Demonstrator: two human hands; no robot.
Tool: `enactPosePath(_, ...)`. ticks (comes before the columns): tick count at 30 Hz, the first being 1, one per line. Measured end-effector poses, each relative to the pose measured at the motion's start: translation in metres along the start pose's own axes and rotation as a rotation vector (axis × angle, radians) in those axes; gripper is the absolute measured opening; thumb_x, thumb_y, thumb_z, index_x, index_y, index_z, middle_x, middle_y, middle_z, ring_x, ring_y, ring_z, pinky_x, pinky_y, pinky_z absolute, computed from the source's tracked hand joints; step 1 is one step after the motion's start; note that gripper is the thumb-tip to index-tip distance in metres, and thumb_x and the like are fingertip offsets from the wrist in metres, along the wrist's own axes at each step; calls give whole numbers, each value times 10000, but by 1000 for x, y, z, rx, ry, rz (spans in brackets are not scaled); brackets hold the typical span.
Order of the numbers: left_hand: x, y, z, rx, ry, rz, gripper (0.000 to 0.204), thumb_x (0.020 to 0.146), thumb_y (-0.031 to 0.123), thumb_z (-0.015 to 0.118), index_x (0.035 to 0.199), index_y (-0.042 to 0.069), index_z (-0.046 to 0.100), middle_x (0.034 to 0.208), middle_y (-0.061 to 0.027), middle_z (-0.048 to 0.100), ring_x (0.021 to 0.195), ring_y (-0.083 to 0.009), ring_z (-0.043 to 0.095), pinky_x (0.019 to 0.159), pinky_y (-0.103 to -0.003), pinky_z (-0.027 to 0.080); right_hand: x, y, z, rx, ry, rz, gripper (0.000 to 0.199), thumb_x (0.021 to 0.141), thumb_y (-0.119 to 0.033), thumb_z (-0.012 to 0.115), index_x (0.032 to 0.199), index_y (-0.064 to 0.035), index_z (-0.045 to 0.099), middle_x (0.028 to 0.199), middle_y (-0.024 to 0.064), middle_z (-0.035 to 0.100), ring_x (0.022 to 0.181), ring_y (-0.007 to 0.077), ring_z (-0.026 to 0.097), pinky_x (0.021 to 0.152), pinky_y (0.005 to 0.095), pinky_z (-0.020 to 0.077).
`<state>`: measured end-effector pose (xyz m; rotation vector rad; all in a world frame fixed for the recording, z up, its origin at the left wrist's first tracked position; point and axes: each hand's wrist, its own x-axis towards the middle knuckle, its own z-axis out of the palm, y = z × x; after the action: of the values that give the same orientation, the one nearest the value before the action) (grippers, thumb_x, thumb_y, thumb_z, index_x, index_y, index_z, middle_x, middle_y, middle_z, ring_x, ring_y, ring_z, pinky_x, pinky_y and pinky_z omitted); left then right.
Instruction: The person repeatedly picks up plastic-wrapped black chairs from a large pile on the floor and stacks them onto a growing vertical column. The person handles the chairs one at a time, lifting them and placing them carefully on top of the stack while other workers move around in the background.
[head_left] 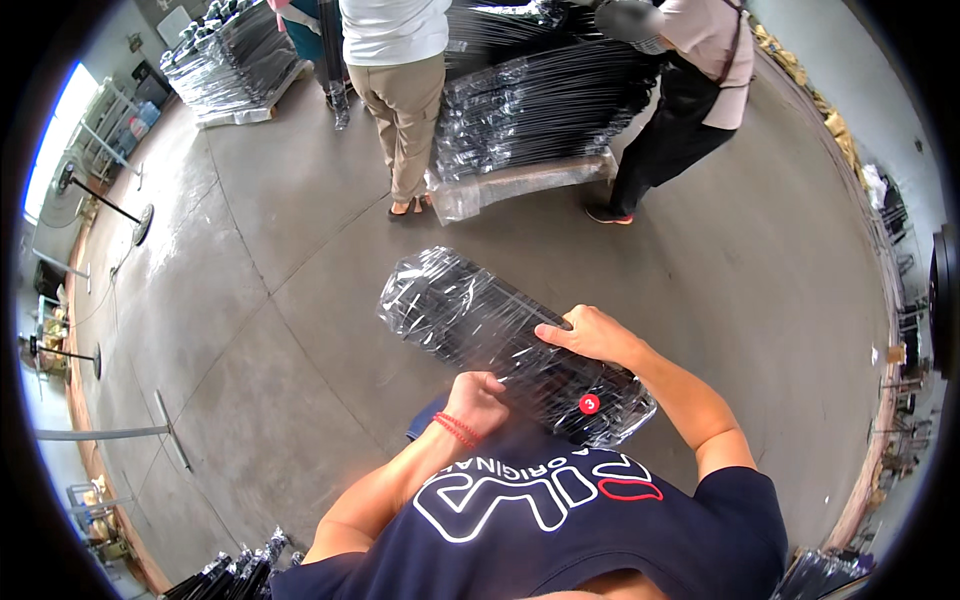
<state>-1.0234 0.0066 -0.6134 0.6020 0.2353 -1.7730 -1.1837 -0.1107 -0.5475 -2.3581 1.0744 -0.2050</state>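
Note:
A long bundle of black parts wrapped in clear plastic film is held slantwise in front of my body. Its far end points up and to the left, and a round red sticker is on its near end. My right hand grips the far long edge, thumb lying on top and fingers mostly hidden behind. At the near long edge, my left hand is closed against the bundle, with a red cord bracelet on the wrist. The film hides what exactly the black parts are.
Ahead, a pallet bears a tall stack of wrapped black bundles, with people standing on both sides. Another wrapped stack stands at the far left. Stand fans line the left wall. More black bundles lie behind me.

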Motion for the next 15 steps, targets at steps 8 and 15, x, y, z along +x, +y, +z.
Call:
enactPosePath(8, 95, -44, -71, -94, 17, 129, 348, 583, -98, 334, 888, -96, 502, 1049, -182, 547, 1024, -305, 483, 987, -379, 309, 29, 87, 51, -155, -49, -110, 720, 694, -671, 486, 692, 41, 595, 733, 233, 598, 749, 364, 595, 682, 427, 459)
enactPosePath(15, 138, -60, -105, -109, -91, 189, 318, 596, -97, 340, 864, -96, 513, 1015, -175, 567, 1001, -289, 502, 977, -394, 317, 45, 111, 69, -221, -12, -188, 667, 696, -631, 524, 671, 32, 599, 648, 196, 577, 679, 310, 587, 657, 382, 443)
